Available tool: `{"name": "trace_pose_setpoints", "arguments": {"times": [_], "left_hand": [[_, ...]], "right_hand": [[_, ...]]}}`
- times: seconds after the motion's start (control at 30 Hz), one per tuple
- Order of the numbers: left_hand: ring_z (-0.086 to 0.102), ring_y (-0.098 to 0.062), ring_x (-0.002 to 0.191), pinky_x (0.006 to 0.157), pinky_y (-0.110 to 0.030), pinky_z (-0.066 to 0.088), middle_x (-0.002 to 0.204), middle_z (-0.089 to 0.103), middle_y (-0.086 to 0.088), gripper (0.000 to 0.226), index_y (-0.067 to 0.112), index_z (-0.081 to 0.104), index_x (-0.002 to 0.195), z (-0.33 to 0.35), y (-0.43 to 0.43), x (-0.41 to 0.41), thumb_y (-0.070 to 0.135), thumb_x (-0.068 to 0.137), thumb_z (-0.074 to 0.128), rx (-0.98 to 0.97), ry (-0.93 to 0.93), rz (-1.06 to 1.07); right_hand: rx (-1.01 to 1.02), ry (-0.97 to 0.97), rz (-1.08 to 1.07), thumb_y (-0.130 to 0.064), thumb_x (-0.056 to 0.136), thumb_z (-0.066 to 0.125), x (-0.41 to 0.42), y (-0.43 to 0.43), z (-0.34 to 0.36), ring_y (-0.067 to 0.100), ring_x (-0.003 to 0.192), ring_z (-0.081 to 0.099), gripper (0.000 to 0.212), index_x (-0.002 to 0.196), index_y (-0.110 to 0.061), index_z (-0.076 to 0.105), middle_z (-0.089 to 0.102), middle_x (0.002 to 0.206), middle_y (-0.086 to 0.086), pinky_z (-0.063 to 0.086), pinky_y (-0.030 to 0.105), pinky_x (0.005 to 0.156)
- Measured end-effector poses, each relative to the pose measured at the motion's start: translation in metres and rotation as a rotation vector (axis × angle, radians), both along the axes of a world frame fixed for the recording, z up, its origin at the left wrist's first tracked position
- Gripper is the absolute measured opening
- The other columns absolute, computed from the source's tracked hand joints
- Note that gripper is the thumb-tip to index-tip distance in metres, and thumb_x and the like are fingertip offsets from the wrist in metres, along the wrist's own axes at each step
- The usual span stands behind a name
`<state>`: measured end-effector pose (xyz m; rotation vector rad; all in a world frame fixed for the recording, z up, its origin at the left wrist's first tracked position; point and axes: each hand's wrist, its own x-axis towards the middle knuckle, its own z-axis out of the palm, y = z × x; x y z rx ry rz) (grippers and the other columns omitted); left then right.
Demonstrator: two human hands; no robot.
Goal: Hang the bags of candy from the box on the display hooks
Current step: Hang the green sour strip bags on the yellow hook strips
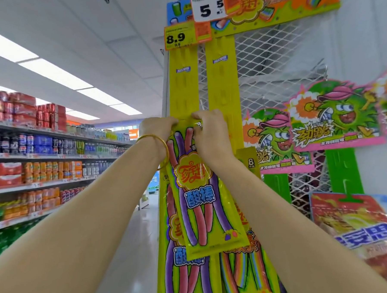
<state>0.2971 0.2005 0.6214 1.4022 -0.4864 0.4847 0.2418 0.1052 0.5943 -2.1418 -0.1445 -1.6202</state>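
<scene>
Yellow bag [199,190], its top pinched by fingers of left hand [158,128] and right hand [209,132] against the strip [182,84], may drop if its hole misses the hidden hook.

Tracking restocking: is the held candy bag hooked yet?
Cannot tell. Left hand and right hand pinch the candy bag at its top against the yellow strip, hiding any hook.

Bright, even illumination from ceiling light panels [56,74]. Wide-angle bending at frame edges. Overall soft focus; shelf stock [31,141] at left blurred.
</scene>
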Motion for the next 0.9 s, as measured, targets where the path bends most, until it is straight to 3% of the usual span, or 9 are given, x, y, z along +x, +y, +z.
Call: {"name": "trace_pose_setpoints", "arguments": {"times": [0.07, 0.13, 0.27, 0.43, 0.53, 0.7, 0.8, 0.9], "left_hand": [[0.061, -0.029, 0.078, 0.08, -0.04, 0.055, 0.083, 0.064, -0.014, 0.019, 0.011, 0.055, 0.067, 0.002, 0.0, 0.001, 0.019, 0.078, 0.069, -0.05, 0.061, -0.051], [0.061, -0.03, 0.083, 0.087, -0.047, 0.052, 0.092, 0.066, -0.018, 0.015, 0.01, 0.058, 0.07, 0.001, 0.0, 0.001, 0.017, 0.075, 0.07, -0.083, 0.105, -0.09], [0.066, -0.036, 0.087, 0.084, -0.055, 0.052, 0.099, 0.068, -0.022, 0.017, 0.01, 0.059, 0.073, 0.0, -0.001, 0.006, 0.019, 0.066, 0.072, -0.128, 0.16, -0.119], [0.066, -0.032, 0.096, 0.086, -0.05, 0.053, 0.101, 0.069, -0.017, 0.04, 0.012, 0.06, 0.08, -0.002, -0.002, 0.01, 0.032, 0.047, 0.072, -0.101, 0.195, -0.153], [0.066, -0.031, 0.087, 0.085, -0.052, 0.053, 0.102, 0.069, -0.019, 0.038, 0.013, 0.058, 0.077, -0.002, -0.001, 0.013, 0.03, 0.046, 0.07, -0.094, 0.195, -0.158], [0.066, -0.035, 0.091, 0.084, -0.056, 0.052, 0.103, 0.068, -0.022, 0.046, 0.011, 0.059, 0.076, -0.002, 0.002, 0.019, 0.028, 0.035, 0.069, -0.067, 0.179, -0.156], [0.062, -0.031, 0.084, 0.087, -0.055, 0.051, 0.099, 0.067, -0.024, 0.03, 0.01, 0.059, 0.07, -0.002, 0.004, 0.013, 0.025, 0.048, 0.073, -0.038, 0.146, -0.128], [0.054, -0.026, 0.087, 0.084, -0.038, 0.049, 0.089, 0.062, -0.013, 0.009, 0.007, 0.061, 0.08, -0.001, 0.005, 0.004, 0.014, 0.077, 0.066, 0.031, 0.091, -0.092]], "right_hand": [[-0.017, -0.007, -0.023, -0.001, 0.093, 0.045, 0.0, 0.0, -0.001, 0.021, 0.115, 0.048, 0.038, 0.129, -0.01, 0.054, 0.046, 0.127, 0.011, 0.025, 0.01, 0.078], [-0.024, -0.009, -0.034, 0.0, 0.093, 0.045, 0.001, 0.001, -0.002, 0.021, 0.109, 0.051, 0.038, 0.126, -0.014, 0.057, 0.046, 0.122, 0.01, 0.027, 0.011, 0.075], [-0.024, 0.011, -0.06, -0.005, 0.094, 0.047, -0.003, 0.006, -0.003, 0.023, 0.106, 0.051, 0.035, 0.127, -0.015, 0.056, 0.045, 0.12, 0.01, 0.039, 0.024, 0.08], [-0.056, 0.077, -0.134, -0.017, 0.095, 0.048, -0.014, 0.009, -0.003, 0.025, 0.095, 0.052, 0.025, 0.116, -0.009, 0.059, 0.042, 0.12, 0.011, 0.041, 0.031, 0.074], [-0.061, 0.1, -0.141, -0.015, 0.095, 0.049, -0.016, 0.012, -0.004, 0.026, 0.095, 0.054, 0.024, 0.115, -0.008, 0.058, 0.042, 0.121, 0.011, 0.042, 0.031, 0.074], [-0.008, 0.113, -0.071, -0.002, 0.092, 0.048, -0.015, 0.009, -0.005, 0.029, 0.1, 0.055, 0.026, 0.116, -0.005, 0.058, 0.047, 0.121, 0.014, 0.045, 0.034, 0.081], [-0.002, 0.124, -0.058, 0.001, 0.091, 0.048, -0.012, 0.007, -0.008, 0.027, 0.105, 0.055, 0.032, 0.12, -0.007, 0.057, 0.049, 0.124, 0.013, 0.038, 0.024, 0.077], [0.032, 0.135, -0.034, 0.002, 0.091, 0.047, -0.01, 0.006, -0.013, 0.024, 0.106, 0.053, 0.038, 0.126, -0.01, 0.052, 0.048, 0.125, 0.011, 0.03, 0.018, 0.072]]}}
